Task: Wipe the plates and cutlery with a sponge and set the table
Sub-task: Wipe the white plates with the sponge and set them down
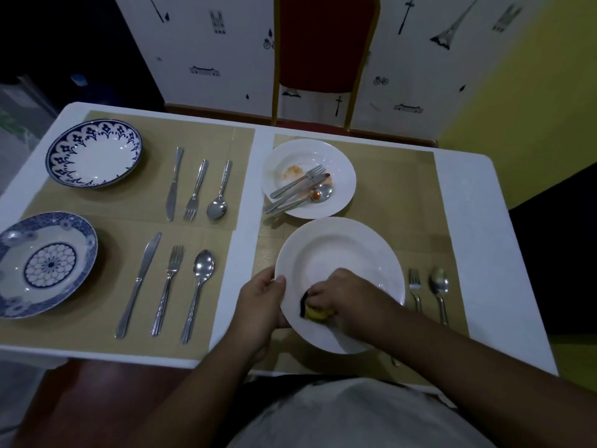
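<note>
Wiping the near white plate (342, 250) with the sponge (315, 311)
The left hand (261, 302) grips the plate's left rim, fingers (279, 281) clamped on it, likely to steady it against the rubbing; the right hand (342, 292) presses the yellow sponge onto the plate's near side, fingers curled over it; the plate is at the table's (462, 202) near right placemat; behind it the stained plate (346, 176) holds dirty cutlery, probably next.
</note>
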